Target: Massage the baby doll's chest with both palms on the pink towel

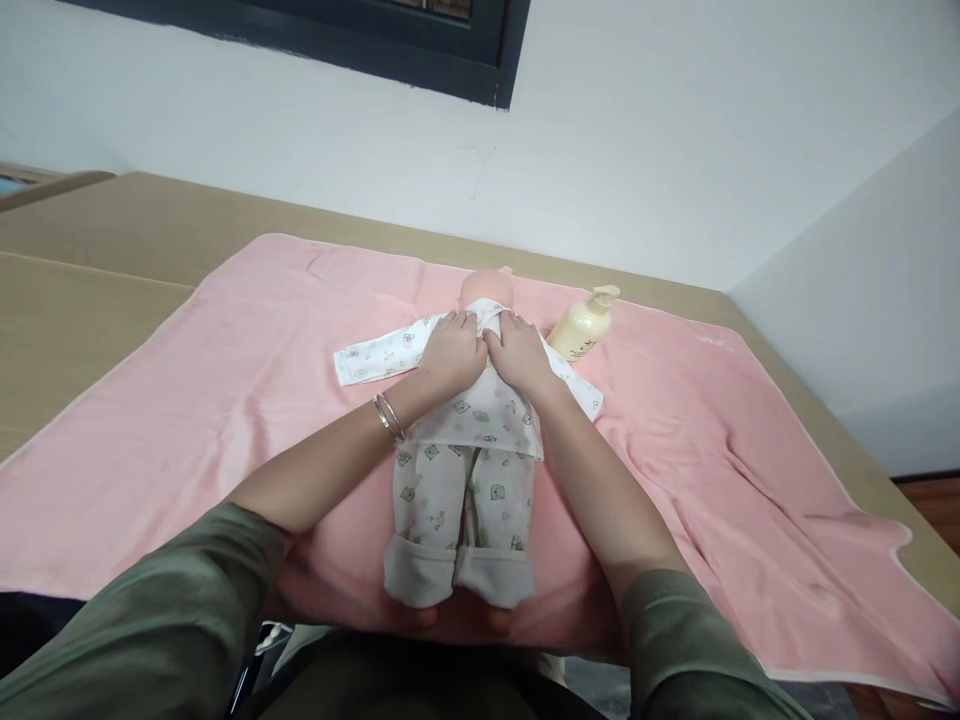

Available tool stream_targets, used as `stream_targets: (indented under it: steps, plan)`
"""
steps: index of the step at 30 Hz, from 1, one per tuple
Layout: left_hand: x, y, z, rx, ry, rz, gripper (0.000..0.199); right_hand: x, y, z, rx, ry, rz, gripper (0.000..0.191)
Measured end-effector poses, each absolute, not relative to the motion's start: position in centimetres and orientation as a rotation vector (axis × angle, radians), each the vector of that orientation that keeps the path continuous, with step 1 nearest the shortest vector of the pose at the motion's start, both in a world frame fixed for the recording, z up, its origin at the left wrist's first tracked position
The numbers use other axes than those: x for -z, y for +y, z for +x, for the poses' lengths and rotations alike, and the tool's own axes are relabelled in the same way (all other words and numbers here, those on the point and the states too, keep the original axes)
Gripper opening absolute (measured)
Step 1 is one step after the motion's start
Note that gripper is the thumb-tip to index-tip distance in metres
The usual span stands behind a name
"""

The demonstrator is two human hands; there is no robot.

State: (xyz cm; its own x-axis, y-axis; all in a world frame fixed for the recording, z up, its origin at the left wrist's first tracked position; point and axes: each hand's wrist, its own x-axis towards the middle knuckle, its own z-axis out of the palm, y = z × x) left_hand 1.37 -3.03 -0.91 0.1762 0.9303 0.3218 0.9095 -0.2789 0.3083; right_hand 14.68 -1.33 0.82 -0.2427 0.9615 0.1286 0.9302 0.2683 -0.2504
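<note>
- The doll [487,288] lies on the pink blanket [300,300] straight in front of you, its shirt [487,405] directly under your fingers.
- Your left hand [453,355] and right hand [523,355] are equally near, one on each side of its chest, thumbs close together.
- Your fingers lie extended over the cloth, clamped on nothing visible.
- Its long axis runs away from you: head far, feet [499,620] nearest you, sleeves [375,355] spread sideways.

White walls [637,150] — dark window frame [420,60] — tan table [75,310].
</note>
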Motion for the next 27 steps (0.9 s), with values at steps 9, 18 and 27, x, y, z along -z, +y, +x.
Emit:
stream_targets:
  steps: [9,18,27]
  plan:
    - [1.3,-2.7,1.1,-0.773,1.855,2.229,0.057,-1.3,-3.1,13.8,-0.073,-2.313,-1.855,0.062]
    - [1.5,-2.8,1.0,-0.808,1.845,2.244,0.051,-1.2,-3.0,13.8,-0.087,-2.299,-1.849,0.062]
    - [1.3,-2.8,1.2,-0.789,1.849,2.256,0.051,-1.2,-3.1,13.7,-0.091,-2.283,-1.887,0.063]
